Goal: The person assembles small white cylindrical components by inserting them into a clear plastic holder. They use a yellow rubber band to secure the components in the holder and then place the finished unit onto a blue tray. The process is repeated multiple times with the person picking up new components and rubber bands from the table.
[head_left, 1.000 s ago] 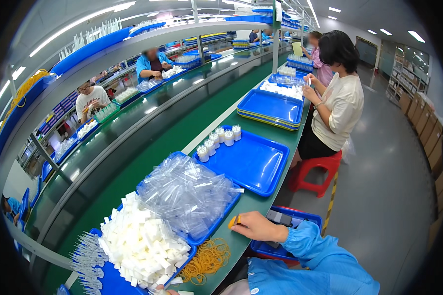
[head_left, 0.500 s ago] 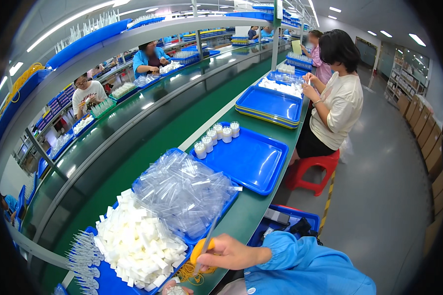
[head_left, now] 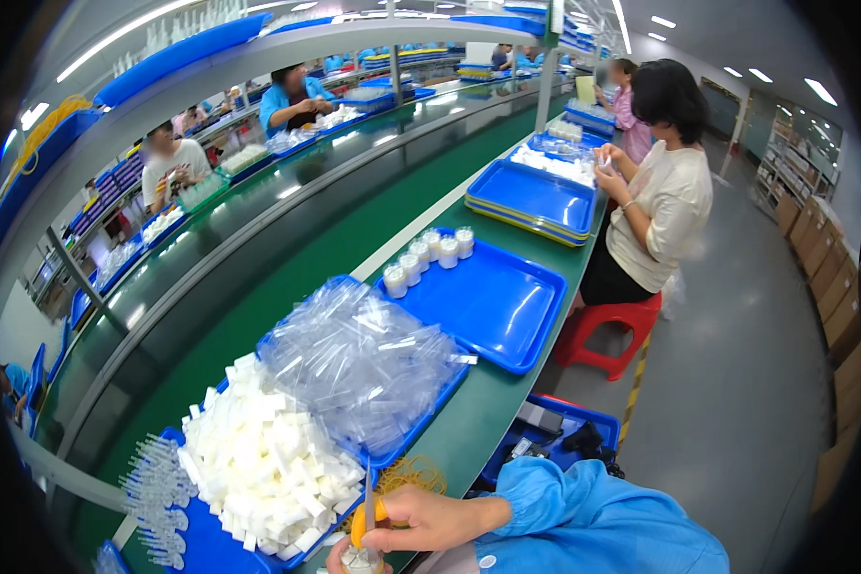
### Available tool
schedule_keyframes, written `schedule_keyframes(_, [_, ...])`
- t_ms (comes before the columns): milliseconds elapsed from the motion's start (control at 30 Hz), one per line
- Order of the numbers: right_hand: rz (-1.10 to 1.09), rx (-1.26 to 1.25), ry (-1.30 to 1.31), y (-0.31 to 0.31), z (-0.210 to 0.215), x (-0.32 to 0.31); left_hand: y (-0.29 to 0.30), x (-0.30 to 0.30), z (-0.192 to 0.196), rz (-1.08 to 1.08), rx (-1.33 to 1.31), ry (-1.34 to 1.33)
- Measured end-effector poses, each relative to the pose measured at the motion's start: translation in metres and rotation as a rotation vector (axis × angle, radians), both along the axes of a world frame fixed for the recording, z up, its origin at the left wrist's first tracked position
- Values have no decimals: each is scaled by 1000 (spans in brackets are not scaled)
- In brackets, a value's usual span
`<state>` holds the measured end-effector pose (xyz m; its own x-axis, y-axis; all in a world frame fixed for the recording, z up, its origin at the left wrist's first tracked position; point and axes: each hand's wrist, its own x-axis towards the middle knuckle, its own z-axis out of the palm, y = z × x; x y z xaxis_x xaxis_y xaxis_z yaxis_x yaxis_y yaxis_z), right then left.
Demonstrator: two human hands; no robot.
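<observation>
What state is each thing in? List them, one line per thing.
Right hand: closed on an orange-handled tool, held upright.
Left hand: at the lower edge, gripping a small clear vial; mostly cut off.
Blue tray: flat, mostly bare, with a row of small capped jars upright along its far edge.
Clear bags: heaped loose.
White foam blocks: piled.
Rubber bands: loose on the bench.

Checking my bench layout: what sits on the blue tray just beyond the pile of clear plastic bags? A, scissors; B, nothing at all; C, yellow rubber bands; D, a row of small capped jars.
D: a row of small capped jars lines the far-left edge of the blue tray, past the clear plastic bags.
</observation>
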<state>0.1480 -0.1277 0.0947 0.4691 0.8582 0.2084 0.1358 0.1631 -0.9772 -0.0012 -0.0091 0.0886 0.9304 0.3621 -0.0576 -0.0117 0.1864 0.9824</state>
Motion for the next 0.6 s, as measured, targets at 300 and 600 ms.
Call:
schedule_keyframes(300, [33,13,298,9,-2,-1,29,-12,-36,-46,145,109])
schedule_keyframes(600, [-13,-39,332,5,-10,0,27,-4,-25,-136,96,102])
